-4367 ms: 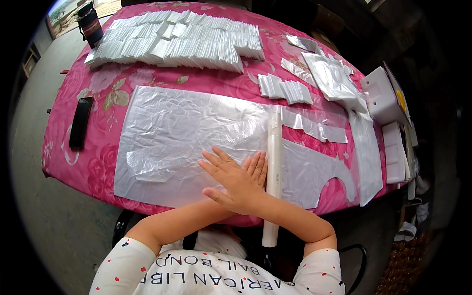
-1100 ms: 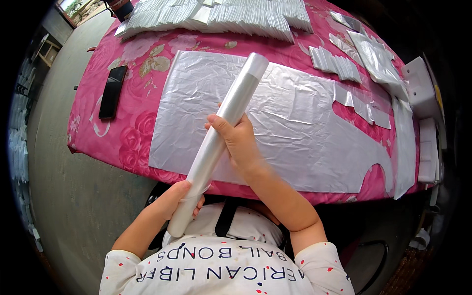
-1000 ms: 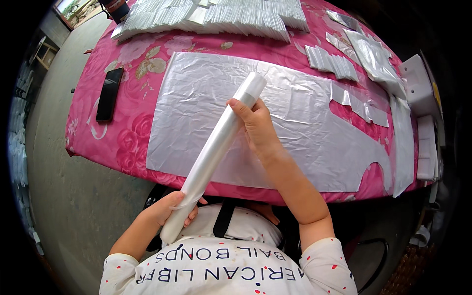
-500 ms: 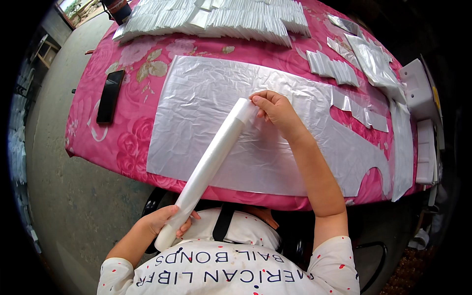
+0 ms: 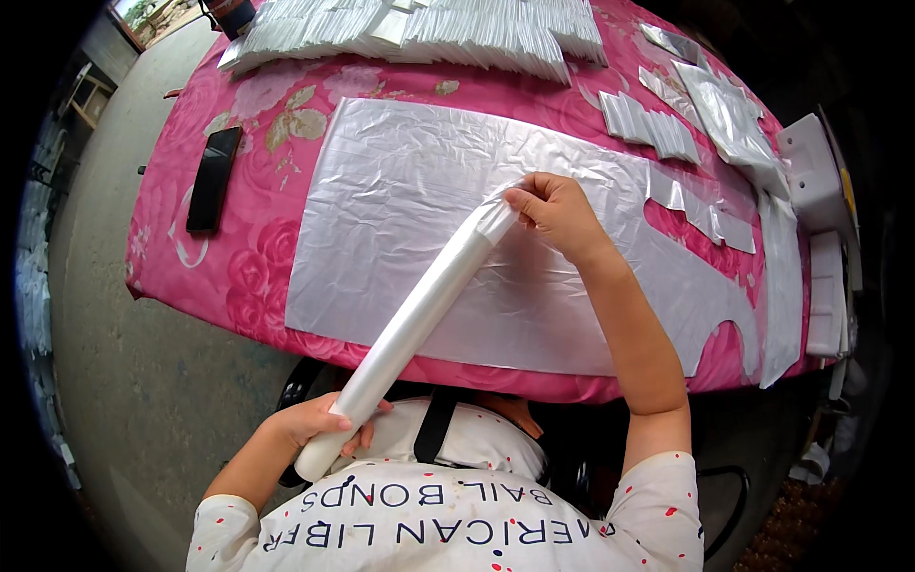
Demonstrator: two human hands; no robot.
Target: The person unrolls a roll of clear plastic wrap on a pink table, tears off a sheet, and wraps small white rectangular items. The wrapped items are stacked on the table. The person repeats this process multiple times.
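A long white roll of plastic film (image 5: 410, 324) slants from my lap up over the table edge. Around its lower end my left hand (image 5: 329, 426) is wrapped. At the upper end my right hand (image 5: 555, 212) pinches the loose edge of the film between thumb and fingers, drawing it out past the end of the roll. Beneath the roll, a wide sheet of translucent white plastic (image 5: 381, 181) with cut-out handle shapes at its right side lies flat on the pink flowered tablecloth (image 5: 253, 272).
Long rows of folded white plastic bags (image 5: 457, 33) line the far side. A black phone (image 5: 213, 179) lies at the left. Smaller folded bundles (image 5: 650, 126) and loose plastic (image 5: 729, 114) lie at the right, near white plastic bins (image 5: 810, 172) by the table's edge.
My right hand has moved a little to the right, pulling the film's end farther from the roll and tapering it. My left hand keeps its grip on the lower end.
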